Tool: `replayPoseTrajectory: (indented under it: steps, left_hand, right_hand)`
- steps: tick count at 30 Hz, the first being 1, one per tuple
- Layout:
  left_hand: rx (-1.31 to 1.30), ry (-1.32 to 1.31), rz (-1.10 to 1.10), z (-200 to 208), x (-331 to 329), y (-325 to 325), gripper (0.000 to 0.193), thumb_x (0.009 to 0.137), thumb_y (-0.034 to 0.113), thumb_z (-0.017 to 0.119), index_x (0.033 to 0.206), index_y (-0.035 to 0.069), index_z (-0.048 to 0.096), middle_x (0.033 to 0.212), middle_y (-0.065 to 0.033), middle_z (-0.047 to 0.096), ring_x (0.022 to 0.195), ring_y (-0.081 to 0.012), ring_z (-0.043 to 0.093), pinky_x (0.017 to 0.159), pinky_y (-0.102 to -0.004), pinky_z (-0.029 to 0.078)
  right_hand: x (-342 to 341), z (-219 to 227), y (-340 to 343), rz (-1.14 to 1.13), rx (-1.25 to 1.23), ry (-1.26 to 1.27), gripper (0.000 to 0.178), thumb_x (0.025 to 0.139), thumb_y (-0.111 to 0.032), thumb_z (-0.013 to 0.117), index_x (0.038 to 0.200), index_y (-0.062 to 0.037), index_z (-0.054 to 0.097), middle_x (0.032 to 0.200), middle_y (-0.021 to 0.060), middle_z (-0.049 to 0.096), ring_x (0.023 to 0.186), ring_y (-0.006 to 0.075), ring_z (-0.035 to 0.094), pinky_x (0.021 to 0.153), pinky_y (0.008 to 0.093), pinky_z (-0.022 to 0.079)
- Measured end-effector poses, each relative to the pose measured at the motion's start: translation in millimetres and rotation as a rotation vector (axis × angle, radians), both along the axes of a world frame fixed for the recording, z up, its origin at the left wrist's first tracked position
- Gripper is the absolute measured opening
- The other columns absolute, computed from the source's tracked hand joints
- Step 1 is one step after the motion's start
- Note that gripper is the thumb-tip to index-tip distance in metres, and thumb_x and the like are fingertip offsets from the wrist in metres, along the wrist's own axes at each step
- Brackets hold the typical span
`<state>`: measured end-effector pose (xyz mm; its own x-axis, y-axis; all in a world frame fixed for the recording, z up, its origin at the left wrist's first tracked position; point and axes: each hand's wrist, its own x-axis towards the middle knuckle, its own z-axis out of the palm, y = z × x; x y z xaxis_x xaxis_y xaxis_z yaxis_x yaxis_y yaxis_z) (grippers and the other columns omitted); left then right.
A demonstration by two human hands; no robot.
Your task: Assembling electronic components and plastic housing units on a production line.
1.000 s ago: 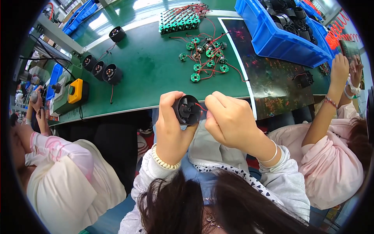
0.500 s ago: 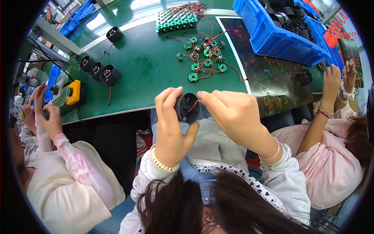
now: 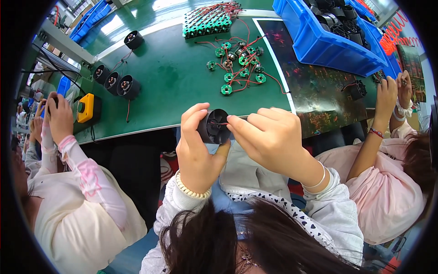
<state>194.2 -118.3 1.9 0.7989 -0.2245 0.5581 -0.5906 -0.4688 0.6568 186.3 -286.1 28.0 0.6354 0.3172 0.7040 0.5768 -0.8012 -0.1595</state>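
Note:
Between my hands, just off the near table edge, is a black round fan housing (image 3: 216,127) with inner vanes facing me. My left hand (image 3: 195,148) grips it around its left side, thumb below and fingers above. My right hand (image 3: 269,134) pinches the red and black wires (image 3: 223,123) that come out of the housing's middle. Its fingertips are close to the housing's rim. Several small green circuit boards with red wires (image 3: 244,73) lie in a loose cluster on the green table beyond.
Black fan housings with motors (image 3: 128,86) stand at the left near a yellow switch box (image 3: 85,108). A block of green boards (image 3: 206,26) sits at the back. A blue bin (image 3: 337,52) of black parts is at the right. Co-workers sit on both sides.
The housing has tilted and shifted slightly left, showing more of its vanes. My right fingertips have moved slightly left and down with the wires. The left co-worker's hands have moved.

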Motion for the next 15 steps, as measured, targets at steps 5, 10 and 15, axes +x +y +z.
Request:
replayPoseTrajectory:
  steps: [5,10,15]
  left_hand:
    - [0.005,-0.022,0.011,-3.3,2.2,-0.1,0.075,0.064,-0.006,0.079,0.124,0.006,0.036,0.127,-0.0176,0.053,0.093,-0.0276,0.062,0.078,-0.0345,0.054]
    - [0.031,-0.030,-0.005,-5.8,3.3,0.7,0.073,0.066,-0.007,0.076,0.124,0.006,0.033,0.128,-0.0180,0.053,0.099,-0.0286,0.060,0.083,-0.0357,0.052]
    - [0.017,-0.111,-0.011,-9.5,7.3,-2.2,0.074,0.067,-0.008,0.071,0.127,0.006,0.030,0.128,-0.0186,0.053,0.104,-0.0291,0.058,0.087,-0.0365,0.050]
  right_hand:
    - [-3.6,6.1,-0.4,-0.043,-0.084,0.019,0.013,0.076,-0.008,0.073,0.089,-0.0075,0.071,0.062,-0.0040,0.049,0.047,0.0113,0.039,0.044,0.0261,0.030]
    - [-3.3,8.0,0.3,-0.033,-0.078,0.041,0.013,0.077,-0.010,0.074,0.089,-0.0077,0.070,0.062,-0.0040,0.046,0.047,0.0108,0.039,0.044,0.0259,0.030]
    - [-1.8,4.8,4.2,-0.054,-0.032,-0.001,0.013,0.077,-0.010,0.074,0.090,-0.0075,0.070,0.061,-0.0037,0.046,0.046,0.0108,0.038,0.044,0.0259,0.030]
